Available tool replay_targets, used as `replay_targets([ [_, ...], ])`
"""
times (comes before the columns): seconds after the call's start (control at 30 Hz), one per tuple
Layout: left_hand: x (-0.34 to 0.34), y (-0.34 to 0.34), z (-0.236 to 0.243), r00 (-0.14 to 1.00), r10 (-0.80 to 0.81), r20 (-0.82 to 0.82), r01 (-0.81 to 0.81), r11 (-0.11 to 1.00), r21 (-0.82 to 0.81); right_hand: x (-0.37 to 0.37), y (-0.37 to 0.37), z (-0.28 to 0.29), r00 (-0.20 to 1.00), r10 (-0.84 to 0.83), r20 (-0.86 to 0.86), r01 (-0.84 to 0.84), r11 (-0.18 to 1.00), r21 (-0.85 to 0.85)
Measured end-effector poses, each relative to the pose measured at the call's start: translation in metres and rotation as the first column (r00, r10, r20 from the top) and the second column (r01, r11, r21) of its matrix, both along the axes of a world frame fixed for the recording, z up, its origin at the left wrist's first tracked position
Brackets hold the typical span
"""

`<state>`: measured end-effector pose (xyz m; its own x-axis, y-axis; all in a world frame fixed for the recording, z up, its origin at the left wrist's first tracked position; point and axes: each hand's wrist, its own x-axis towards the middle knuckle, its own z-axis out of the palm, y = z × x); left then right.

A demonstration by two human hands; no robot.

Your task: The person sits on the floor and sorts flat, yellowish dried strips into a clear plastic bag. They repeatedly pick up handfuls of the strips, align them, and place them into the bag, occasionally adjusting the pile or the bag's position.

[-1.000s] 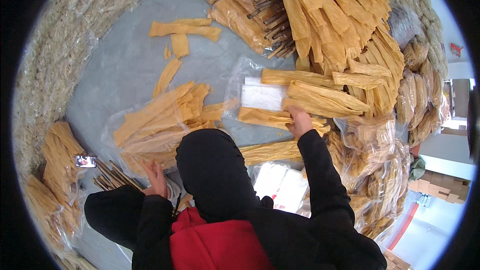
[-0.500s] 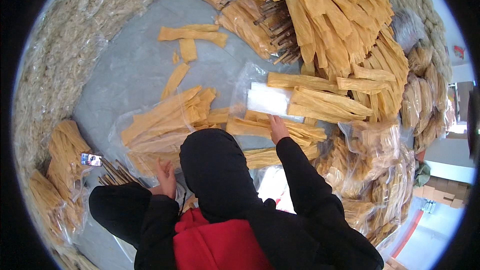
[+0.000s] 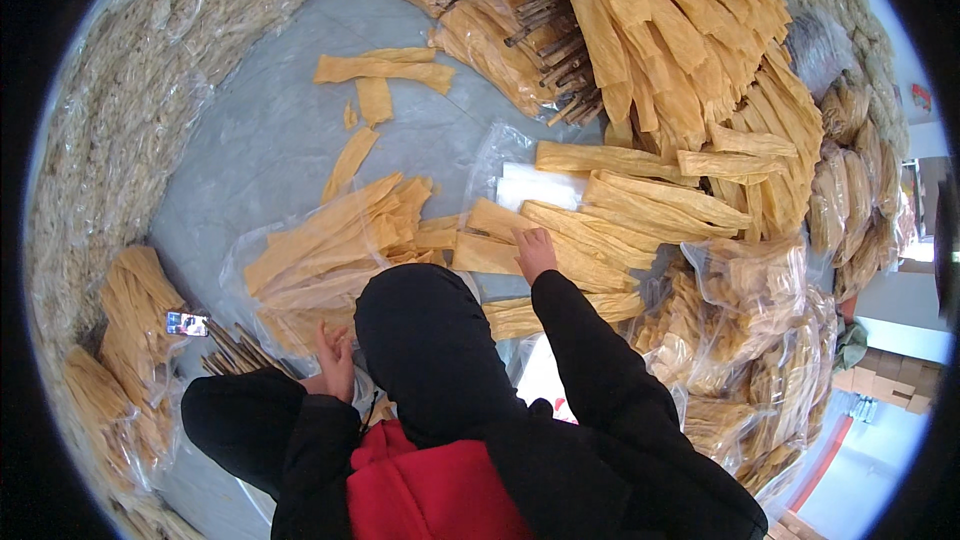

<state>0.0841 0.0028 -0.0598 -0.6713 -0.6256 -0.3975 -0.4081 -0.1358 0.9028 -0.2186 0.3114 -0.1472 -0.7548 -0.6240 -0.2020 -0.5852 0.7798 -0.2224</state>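
Observation:
My right hand [image 3: 537, 252] rests on a bundle of long, flat yellow dried strips [image 3: 590, 240] at the middle of the floor sheet. Its fingers are bent together on the edge of one strip. Just beyond lies a stack of white sheets [image 3: 538, 186], partly covered by the strips. To the left, my left hand [image 3: 336, 358] is raised with fingers stretched out and nothing visible in it. It is near a clear plastic bag [image 3: 243, 270] with a bundle of yellow strips [image 3: 325, 235] in it. My dark hood hides what lies between the hands.
A tall heap of yellow strips [image 3: 680, 30] stands at the far right, beside brown sticks [image 3: 570, 70]. Bagged strips [image 3: 740, 340] pile up at my right. Loose strips [image 3: 380, 70] lie farther ahead. A phone [image 3: 187, 324] and thin sticks [image 3: 240, 350] are at left.
My right hand has moved slightly left. The strips beside it have shifted and spread over the near part of the white sheets. The left hand's fingers have come closer together.

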Motion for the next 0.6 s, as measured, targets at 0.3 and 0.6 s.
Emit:
replay_targets([
  [0.3,0.007,-0.003,0.0,1.0,0.031,0.006,-0.031,0.999,0.043,-0.004,-0.019,0.006,0.969,-0.222,-0.111,0.238,0.957,0.165],
  [0.6,0.008,0.0,-0.003,0.999,0.018,0.035,-0.02,0.999,0.047,0.003,-0.002,-0.013,0.969,-0.241,-0.052,0.247,0.943,0.223],
])
